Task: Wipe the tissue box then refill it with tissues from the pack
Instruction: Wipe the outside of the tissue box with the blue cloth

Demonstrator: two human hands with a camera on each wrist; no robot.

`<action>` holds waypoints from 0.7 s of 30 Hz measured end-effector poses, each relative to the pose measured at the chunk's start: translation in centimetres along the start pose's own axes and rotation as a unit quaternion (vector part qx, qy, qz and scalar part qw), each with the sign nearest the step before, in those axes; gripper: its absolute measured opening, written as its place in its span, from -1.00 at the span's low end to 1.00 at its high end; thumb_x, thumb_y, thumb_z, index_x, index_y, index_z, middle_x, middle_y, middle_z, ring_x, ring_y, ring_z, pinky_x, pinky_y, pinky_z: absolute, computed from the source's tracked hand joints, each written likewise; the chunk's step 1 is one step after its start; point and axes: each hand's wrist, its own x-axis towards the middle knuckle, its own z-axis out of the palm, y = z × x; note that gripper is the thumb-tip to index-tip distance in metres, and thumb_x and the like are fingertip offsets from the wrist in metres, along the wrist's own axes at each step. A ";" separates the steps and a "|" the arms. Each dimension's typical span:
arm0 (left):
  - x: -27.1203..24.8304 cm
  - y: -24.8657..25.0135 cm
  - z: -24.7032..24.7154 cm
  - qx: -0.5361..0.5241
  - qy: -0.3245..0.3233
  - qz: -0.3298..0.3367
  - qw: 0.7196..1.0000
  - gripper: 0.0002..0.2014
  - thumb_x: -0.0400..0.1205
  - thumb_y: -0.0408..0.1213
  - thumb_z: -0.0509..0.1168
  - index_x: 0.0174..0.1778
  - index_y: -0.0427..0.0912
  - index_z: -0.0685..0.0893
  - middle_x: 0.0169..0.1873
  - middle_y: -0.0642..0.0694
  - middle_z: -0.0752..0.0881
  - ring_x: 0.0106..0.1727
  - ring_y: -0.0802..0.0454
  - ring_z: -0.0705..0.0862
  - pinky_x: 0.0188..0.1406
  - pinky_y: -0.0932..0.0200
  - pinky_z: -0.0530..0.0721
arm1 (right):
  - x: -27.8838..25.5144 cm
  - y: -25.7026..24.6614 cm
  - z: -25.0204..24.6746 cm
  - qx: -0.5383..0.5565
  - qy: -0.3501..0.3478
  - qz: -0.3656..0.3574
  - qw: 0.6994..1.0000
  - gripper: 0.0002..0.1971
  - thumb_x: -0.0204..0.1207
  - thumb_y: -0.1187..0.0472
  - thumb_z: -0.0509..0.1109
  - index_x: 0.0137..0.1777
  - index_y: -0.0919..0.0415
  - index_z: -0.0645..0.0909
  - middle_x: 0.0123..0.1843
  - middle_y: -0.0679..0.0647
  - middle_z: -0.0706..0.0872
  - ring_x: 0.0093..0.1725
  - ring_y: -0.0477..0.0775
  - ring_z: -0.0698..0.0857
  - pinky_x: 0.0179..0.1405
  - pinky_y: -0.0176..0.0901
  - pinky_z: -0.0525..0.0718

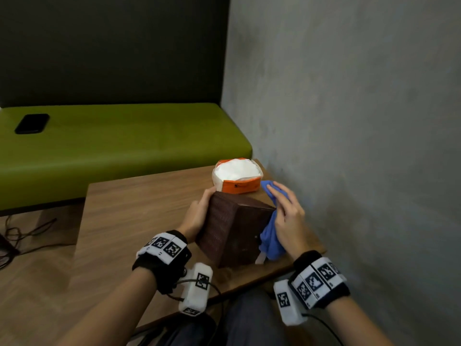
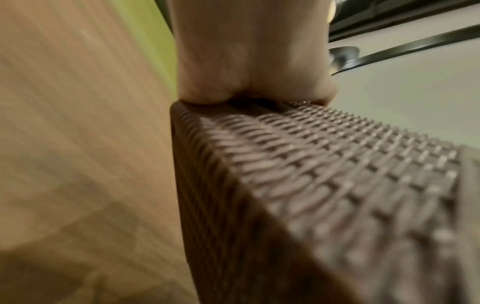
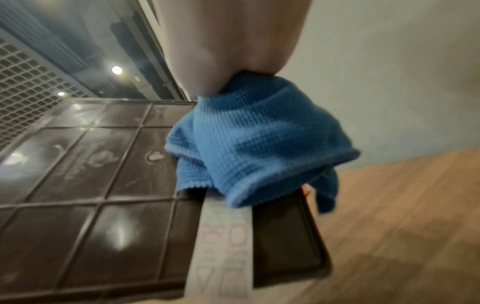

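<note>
A brown woven tissue box (image 1: 229, 228) stands tipped on the wooden table (image 1: 137, 221), its ribbed dark underside (image 3: 91, 185) facing right. My left hand (image 1: 199, 211) grips the box's left woven side (image 2: 311, 174), fingertips at its far edge. My right hand (image 1: 287, 216) holds a bunched blue cloth (image 1: 272, 240) against the underside's right edge; the cloth (image 3: 254, 139) hangs from under the palm (image 3: 233, 41), its white care label (image 3: 223, 246) dangling. The orange tissue pack (image 1: 237, 174), open with white tissues showing, sits just behind the box.
A grey wall (image 1: 349, 121) runs close along the table's right edge. A green bench (image 1: 124, 146) lies beyond the table with a black phone (image 1: 32, 123) on it. Dark cables (image 1: 25, 233) trail on the floor at left.
</note>
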 end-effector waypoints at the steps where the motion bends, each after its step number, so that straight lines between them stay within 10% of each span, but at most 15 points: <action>1: 0.1 -0.6 -0.2 -0.015 0.000 -0.028 0.999 -0.43 0.31 0.39 0.16 -0.41 -0.06 0.77 -0.17 -0.25 0.80 -0.12 -0.14 0.72 0.04 -0.02 0.60 | -0.1 -0.2 0.3 -0.003 -0.030 -0.001 1.000 -0.51 0.43 0.66 0.14 0.29 0.34 0.60 0.34 0.22 0.57 0.34 -0.07 0.50 0.40 -0.60 0.28; 5: 0.5 -1.7 -0.8 -0.049 0.000 -0.088 0.995 -0.44 0.54 0.28 0.08 -0.47 -0.11 0.66 -0.47 -0.17 0.75 -0.39 -0.08 0.68 -0.21 0.09 0.61 | -0.5 -1.0 1.5 -0.058 -0.068 -0.026 0.996 -0.44 0.37 0.69 0.22 0.33 0.29 0.57 0.36 0.25 0.58 0.38 0.10 0.50 0.47 -0.29 0.29; 10: 3.3 -3.1 -2.5 0.006 0.032 -0.054 0.998 -0.17 0.21 0.48 0.06 0.18 -0.02 0.70 0.25 -0.23 0.69 0.26 -0.22 0.64 0.43 -0.22 0.49 | -0.1 -1.7 3.6 -0.097 -0.047 0.004 0.994 -0.42 0.37 0.70 0.24 0.39 0.32 0.53 0.40 0.25 0.55 0.41 0.18 0.50 0.47 -0.20 0.28; 14: -0.6 0.4 -2.5 0.008 -0.068 0.018 0.998 -0.07 0.31 0.41 0.30 0.56 0.04 0.27 0.42 0.08 0.44 0.39 0.07 0.49 0.49 0.08 0.37 | 0.2 -1.4 4.9 -0.070 0.012 0.061 0.996 -0.46 0.43 0.69 0.21 0.39 0.32 0.52 0.40 0.26 0.53 0.41 0.20 0.49 0.47 -0.16 0.36; 17: -1.1 0.4 -2.9 0.061 -0.121 0.057 0.989 0.08 0.14 0.21 0.48 0.59 0.14 0.15 0.43 0.01 0.42 0.41 -0.03 0.51 0.47 -0.08 0.49 | 0.0 -0.9 5.7 -0.060 0.042 0.084 0.994 -0.49 0.48 0.65 0.19 0.38 0.29 0.52 0.40 0.26 0.54 0.40 0.20 0.51 0.43 -0.11 0.43; 21: -0.9 -0.4 -1.9 0.013 -0.029 0.077 0.997 -0.11 0.19 0.19 0.42 0.50 0.15 0.36 0.47 -0.06 0.50 0.43 -0.03 0.53 0.48 -0.13 0.49 | -0.6 -2.1 7.0 -0.049 -0.007 0.030 0.998 -0.48 0.53 0.50 0.11 0.45 0.14 0.48 0.48 0.11 0.48 0.47 0.00 0.45 0.48 -0.15 0.43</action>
